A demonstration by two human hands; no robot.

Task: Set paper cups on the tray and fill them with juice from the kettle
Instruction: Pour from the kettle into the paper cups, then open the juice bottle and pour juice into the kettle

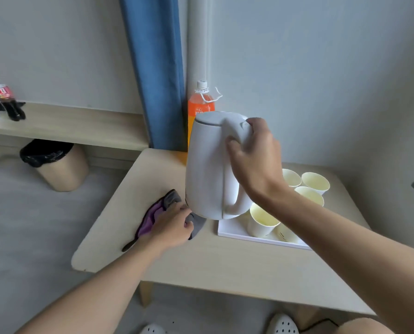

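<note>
The kettle (210, 165) is smooth matt white plastic, tall and rounded, with a flat grey-rimmed lid sitting closed and a thick looped handle facing the camera. It hangs in the air near the middle of the desk (225, 261), roughly upright, its base just above the left edge of the tray (227, 233). The right hand (256, 160) has its grip wrapped round the top of the handle, fingers curled over it.

The left hand (172, 225) lies on a soft, crumpled cloth (153, 213), purple on one face and grey on the other. Its grip is bunched into the fabric, with fingers curled down onto it, just left of the tray.

The tray is flat, white and rectangular with a low rim. Five white paper cups stand on it: three at the far end (315, 180) and two near (263, 219). Their insides look pale yellow; how full they are I cannot tell.

The desk is pale wood laminate with rounded corners. Behind the kettle stands a clear plastic bottle (201, 104) of orange drink with a white cap. On the floor to the left is a round beige bin (61, 169) lined with a glossy black bag. A blue curtain (155, 68) hangs at the far wall.
</note>
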